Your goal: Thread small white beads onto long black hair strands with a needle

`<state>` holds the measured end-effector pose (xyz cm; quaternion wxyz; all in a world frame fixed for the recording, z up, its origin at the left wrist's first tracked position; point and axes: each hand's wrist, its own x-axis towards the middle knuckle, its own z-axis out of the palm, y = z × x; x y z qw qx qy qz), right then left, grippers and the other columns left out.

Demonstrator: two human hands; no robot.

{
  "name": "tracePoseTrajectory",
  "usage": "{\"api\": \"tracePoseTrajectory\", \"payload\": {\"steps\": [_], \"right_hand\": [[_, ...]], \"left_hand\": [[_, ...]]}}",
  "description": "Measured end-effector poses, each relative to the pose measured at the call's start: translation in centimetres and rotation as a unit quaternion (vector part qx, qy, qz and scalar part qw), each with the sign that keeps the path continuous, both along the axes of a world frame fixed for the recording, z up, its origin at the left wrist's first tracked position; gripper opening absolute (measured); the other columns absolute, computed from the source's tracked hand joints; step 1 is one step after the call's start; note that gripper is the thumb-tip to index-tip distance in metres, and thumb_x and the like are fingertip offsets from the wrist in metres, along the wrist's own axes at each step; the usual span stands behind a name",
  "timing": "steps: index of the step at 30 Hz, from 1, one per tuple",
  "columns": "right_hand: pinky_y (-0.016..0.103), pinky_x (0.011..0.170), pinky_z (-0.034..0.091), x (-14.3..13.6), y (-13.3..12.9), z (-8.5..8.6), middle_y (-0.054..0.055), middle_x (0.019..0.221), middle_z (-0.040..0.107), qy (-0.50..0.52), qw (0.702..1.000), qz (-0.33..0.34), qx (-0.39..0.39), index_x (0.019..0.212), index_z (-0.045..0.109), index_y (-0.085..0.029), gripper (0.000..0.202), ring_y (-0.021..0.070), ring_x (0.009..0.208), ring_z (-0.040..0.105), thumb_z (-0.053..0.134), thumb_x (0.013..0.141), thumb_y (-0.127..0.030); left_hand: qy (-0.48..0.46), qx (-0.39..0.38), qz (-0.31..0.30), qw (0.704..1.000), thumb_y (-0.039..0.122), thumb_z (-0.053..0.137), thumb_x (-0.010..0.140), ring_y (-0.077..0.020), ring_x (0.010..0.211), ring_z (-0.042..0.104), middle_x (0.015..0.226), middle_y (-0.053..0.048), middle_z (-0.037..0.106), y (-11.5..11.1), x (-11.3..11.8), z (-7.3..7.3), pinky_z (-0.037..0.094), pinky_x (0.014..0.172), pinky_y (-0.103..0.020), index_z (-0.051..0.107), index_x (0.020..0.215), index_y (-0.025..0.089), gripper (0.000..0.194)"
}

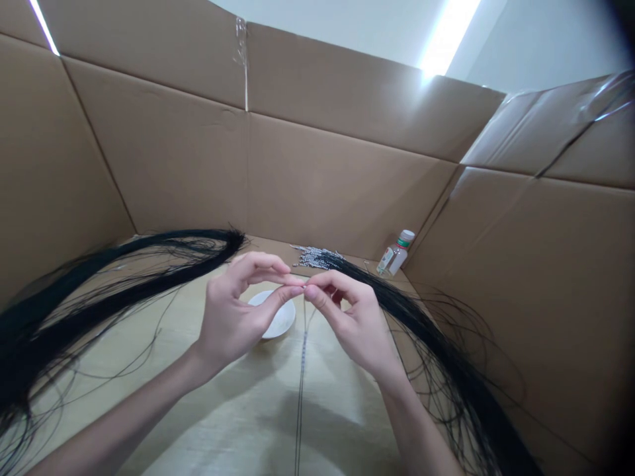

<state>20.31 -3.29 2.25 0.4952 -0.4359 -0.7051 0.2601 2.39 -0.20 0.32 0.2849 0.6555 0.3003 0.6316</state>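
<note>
In front of me, my left hand (233, 304) and my right hand (354, 320) meet fingertip to fingertip. Each pinches between thumb and forefinger at the upper end of a thin dark cord (299, 403). A tiny pale bit shows where the fingertips meet, too small to make out. The cord hangs down in two close strands, and a stretch of small light beads (303, 344) sits on it below my fingers. Behind my left hand stands a small white dish (282, 320), partly hidden by the thumb; its contents cannot be made out.
A thick bundle of black cords (124, 291) lies on the left. To the right runs another black bundle (436, 344), its far end tipped with silvery beaded ends (317, 256). A clear bottle (394, 256) with a white cap leans near the corner. Cardboard walls (347, 172) surround the pale tabletop (198, 423).
</note>
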Motion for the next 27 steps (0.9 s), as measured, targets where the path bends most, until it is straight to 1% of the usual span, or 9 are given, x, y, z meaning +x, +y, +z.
{"api": "tracePoseTrajectory", "payload": {"steps": [3, 4, 7, 9, 11, 13, 17, 22, 27], "right_hand": [[0.031, 0.088, 0.047, 0.0, 0.5, -0.2, 0.002, 0.099, 0.069, 0.018, 0.999, 0.041, 0.014, 0.096, 0.074, -0.024, 0.012, 0.0172, 0.098, 0.061, 0.065, 0.100, -0.029], [0.032, 0.090, 0.047, 0.0, 0.7, -0.4, 0.003, 0.101, 0.068, 0.036, 0.998, 0.058, 0.008, 0.096, 0.074, -0.024, 0.011, 0.0179, 0.100, 0.061, 0.065, 0.100, -0.030], [0.033, 0.086, 0.047, 0.0, 1.1, -0.6, 0.002, 0.094, 0.068, 0.088, 0.990, 0.099, -0.042, 0.093, 0.074, -0.023, 0.014, 0.0178, 0.092, 0.060, 0.065, 0.098, -0.033], [0.033, 0.086, 0.046, 0.0, 1.2, -0.7, 0.003, 0.093, 0.068, 0.112, 0.985, 0.112, -0.068, 0.092, 0.076, -0.023, 0.014, 0.0181, 0.091, 0.060, 0.067, 0.097, -0.033], [0.033, 0.086, 0.046, -0.1, 1.2, -0.8, 0.002, 0.093, 0.069, 0.133, 0.983, 0.107, -0.068, 0.088, 0.078, -0.023, 0.012, 0.0184, 0.092, 0.061, 0.071, 0.094, -0.031], [0.033, 0.086, 0.045, -0.1, 1.3, -0.8, 0.001, 0.091, 0.069, 0.142, 0.984, 0.090, -0.049, 0.081, 0.078, -0.024, 0.011, 0.0181, 0.091, 0.062, 0.075, 0.090, -0.029], [0.035, 0.090, 0.046, 0.2, 1.7, -0.8, 0.002, 0.092, 0.073, 0.123, 0.987, 0.086, -0.050, 0.079, 0.080, -0.024, 0.008, 0.0191, 0.093, 0.065, 0.078, 0.086, -0.025], [0.034, 0.083, 0.049, 1.0, 2.1, -0.6, 0.003, 0.093, 0.076, 0.081, 0.972, 0.157, -0.153, 0.079, 0.081, -0.024, 0.010, 0.0194, 0.090, 0.068, 0.076, 0.087, -0.025], [0.037, 0.089, 0.050, 1.0, 2.6, -1.2, 0.006, 0.101, 0.078, 0.096, 0.955, 0.211, -0.187, 0.084, 0.083, -0.024, 0.006, 0.0228, 0.101, 0.069, 0.078, 0.086, -0.028]], "left_hand": [[0.009, 0.042, 0.046, 0.998, 0.014, 0.090, 0.073, -0.0223, 0.082, 0.075, 0.081, 0.003, 0.079, -0.2, -0.1, 0.2, 0.040, 0.112, -0.042, 0.072, 0.093, 0.029, 0.030], [0.017, 0.056, 0.055, 0.997, 0.015, 0.089, 0.074, -0.0222, 0.079, 0.075, 0.080, 0.003, 0.080, -0.2, -0.1, 0.3, 0.036, 0.115, -0.044, 0.072, 0.091, 0.029, 0.028], [0.068, 0.110, 0.088, 0.988, 0.016, 0.084, 0.081, -0.0205, 0.073, 0.075, 0.078, 0.005, 0.080, -0.4, -0.3, 0.6, 0.034, 0.116, -0.047, 0.070, 0.091, 0.029, 0.022], [0.115, 0.178, 0.123, 0.970, 0.013, 0.080, 0.084, -0.0189, 0.067, 0.075, 0.078, 0.007, 0.080, -0.4, -0.4, 0.7, 0.036, 0.114, -0.048, 0.067, 0.093, 0.029, 0.022], [0.144, 0.244, 0.153, 0.947, 0.009, 0.077, 0.083, -0.0180, 0.063, 0.075, 0.078, 0.008, 0.079, -0.3, -0.4, 0.5, 0.038, 0.112, -0.049, 0.064, 0.096, 0.029, 0.027], [0.147, 0.276, 0.170, 0.934, 0.007, 0.076, 0.083, -0.0183, 0.064, 0.075, 0.077, 0.009, 0.078, -0.1, -0.3, 0.3, 0.040, 0.110, -0.049, 0.061, 0.098, 0.028, 0.030], [0.099, 0.248, 0.174, 0.948, 0.007, 0.074, 0.084, -0.0208, 0.072, 0.076, 0.077, 0.007, 0.077, 0.2, -0.2, 0.2, 0.042, 0.108, -0.052, 0.051, 0.100, 0.027, 0.034], [0.044, 0.233, 0.186, 0.954, 0.004, 0.075, 0.082, -0.0185, 0.070, 0.073, 0.077, 0.008, 0.075, 0.2, 0.2, 0.6, 0.042, 0.105, -0.050, 0.048, 0.100, 0.027, 0.040], [0.031, 0.224, 0.178, 0.958, 0.004, 0.074, 0.085, -0.0181, 0.072, 0.072, 0.078, 0.008, 0.072, 0.2, 0.6, 0.4, 0.038, 0.108, -0.050, 0.049, 0.100, 0.027, 0.038]]}}
